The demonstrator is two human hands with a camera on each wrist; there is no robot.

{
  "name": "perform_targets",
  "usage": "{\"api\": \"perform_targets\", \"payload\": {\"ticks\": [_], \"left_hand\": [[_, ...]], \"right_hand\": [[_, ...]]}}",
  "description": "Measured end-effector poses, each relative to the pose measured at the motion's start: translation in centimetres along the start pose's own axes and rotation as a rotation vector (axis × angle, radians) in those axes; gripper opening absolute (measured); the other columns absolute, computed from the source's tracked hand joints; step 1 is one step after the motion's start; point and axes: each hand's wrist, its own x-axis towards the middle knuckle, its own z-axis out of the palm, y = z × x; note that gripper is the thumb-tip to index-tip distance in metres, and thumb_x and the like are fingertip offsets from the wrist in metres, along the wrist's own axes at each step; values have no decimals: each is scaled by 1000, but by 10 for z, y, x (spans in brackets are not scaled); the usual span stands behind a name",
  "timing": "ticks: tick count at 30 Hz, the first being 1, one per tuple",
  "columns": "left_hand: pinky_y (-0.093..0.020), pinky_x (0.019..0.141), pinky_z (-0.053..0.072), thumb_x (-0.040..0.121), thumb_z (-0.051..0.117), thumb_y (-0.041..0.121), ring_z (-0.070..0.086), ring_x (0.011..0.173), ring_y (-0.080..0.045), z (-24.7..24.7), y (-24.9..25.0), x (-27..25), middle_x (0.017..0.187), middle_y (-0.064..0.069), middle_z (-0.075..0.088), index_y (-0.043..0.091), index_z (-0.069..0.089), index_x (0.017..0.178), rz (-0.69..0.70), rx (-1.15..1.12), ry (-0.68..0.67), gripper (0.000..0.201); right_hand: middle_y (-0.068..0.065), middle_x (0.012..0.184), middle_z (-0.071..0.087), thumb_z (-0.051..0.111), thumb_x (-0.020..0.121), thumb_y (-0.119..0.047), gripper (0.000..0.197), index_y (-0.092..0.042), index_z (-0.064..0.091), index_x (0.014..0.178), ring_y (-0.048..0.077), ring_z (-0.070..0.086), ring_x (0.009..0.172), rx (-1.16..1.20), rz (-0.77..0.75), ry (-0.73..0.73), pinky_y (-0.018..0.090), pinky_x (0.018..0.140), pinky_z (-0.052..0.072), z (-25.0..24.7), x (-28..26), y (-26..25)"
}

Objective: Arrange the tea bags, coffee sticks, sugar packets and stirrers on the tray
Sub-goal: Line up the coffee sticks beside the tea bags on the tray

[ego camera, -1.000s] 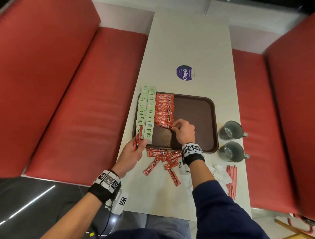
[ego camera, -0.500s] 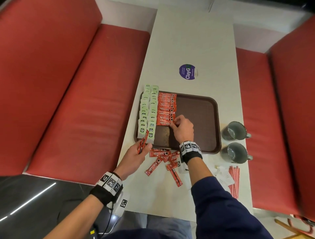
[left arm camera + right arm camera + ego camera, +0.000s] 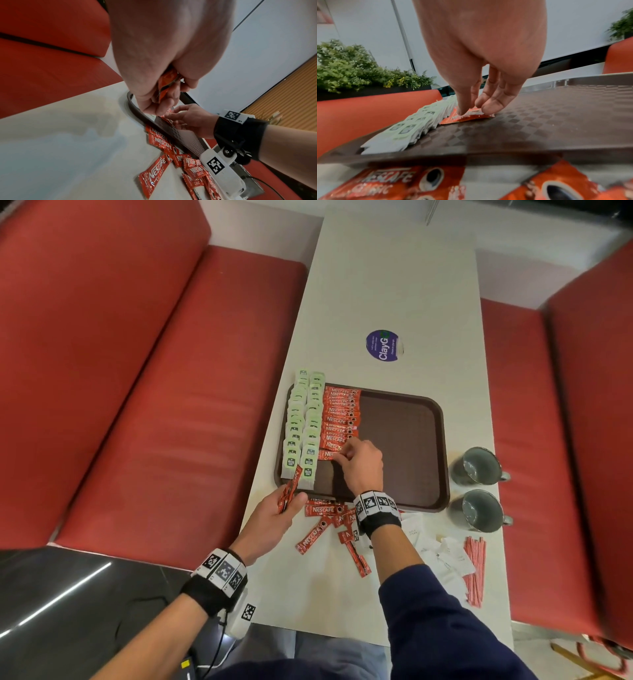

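A brown tray (image 3: 404, 440) holds two columns of green tea bags (image 3: 303, 426) along its left side, with a column of red coffee sticks (image 3: 340, 419) beside them. My right hand (image 3: 342, 455) is on the tray; its thumb and fingertips (image 3: 489, 109) rest on top of the nearest coffee stick (image 3: 467, 117), which lies flat at the near end of that column. My left hand (image 3: 294, 499) grips a few coffee sticks (image 3: 167, 83) at the tray's near-left corner. Loose coffee sticks (image 3: 329, 525) lie on the table in front of the tray.
White sugar packets (image 3: 442, 553) and red stirrers (image 3: 474, 570) lie on the table at the near right. Two grey mugs (image 3: 476, 465) stand right of the tray. A round blue sticker (image 3: 383, 345) is beyond it. Red benches flank the narrow white table (image 3: 394, 285).
The right hand has laid the coffee stick straight at the near end of the column and stays on it. The left hand has hardly moved with its sticks.
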Motion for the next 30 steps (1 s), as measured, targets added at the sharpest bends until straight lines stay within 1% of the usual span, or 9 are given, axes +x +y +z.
{"api": "perform_targets", "payload": {"ticks": [5,7,9,12,15,18,22,25,30], "left_hand": [[-17,58,40,111,55,42,44,55,-4,-1,6,-1,58,14,53,26,62,118,23,30,-20,19],[-23,59,48,112,54,38,59,60,-7,-1,11,-3,86,1,61,21,60,126,34,37,-30,23],[-20,64,51,113,53,37,63,65,-3,-2,11,-3,106,12,53,20,59,127,39,51,-27,23],[-18,59,43,112,54,38,56,59,-2,-2,12,-3,75,6,62,17,61,134,36,50,-28,31],[-36,65,45,113,54,37,58,72,-16,-4,11,-3,93,7,62,22,61,138,46,39,-36,31],[-18,59,40,112,54,40,48,56,-2,-4,5,0,60,18,54,27,63,132,55,51,-33,25],[-19,58,39,111,56,42,47,54,0,-6,-1,3,73,-1,43,27,56,108,57,51,-49,16],[-26,60,33,109,59,49,38,55,-5,-7,-7,7,64,16,41,26,51,92,27,55,-52,30],[-18,64,42,111,55,42,51,59,-4,-6,6,3,81,0,52,33,52,95,73,88,-88,19]], "right_hand": [[3,103,69,84,95,-26,16,-18,71,93,25,68,92,-24,14,-36,42,83,59,3,4,-5],[2,102,68,85,94,-27,19,-19,69,92,24,67,91,-24,24,-39,43,83,60,4,4,-7],[1,102,66,86,93,-29,23,-20,65,92,24,66,90,-35,29,-42,43,83,59,7,2,-8],[1,103,65,85,94,-30,26,-21,61,97,24,65,92,-36,38,-48,42,83,57,8,-1,-7],[3,103,64,83,96,-28,27,-21,57,101,24,63,91,-12,54,-33,39,79,53,9,-1,-7],[3,103,62,82,96,-26,27,-20,57,104,24,63,90,-8,49,-9,37,77,48,9,2,-8],[3,104,60,82,96,-22,26,-19,58,104,24,63,91,-5,33,3,41,82,56,6,7,-11],[2,102,60,83,95,-20,27,-19,58,104,25,63,92,6,23,-3,43,84,58,7,9,-13],[0,99,59,84,94,-22,27,-19,58,102,24,63,90,-4,18,14,47,85,59,8,9,-13]]}}
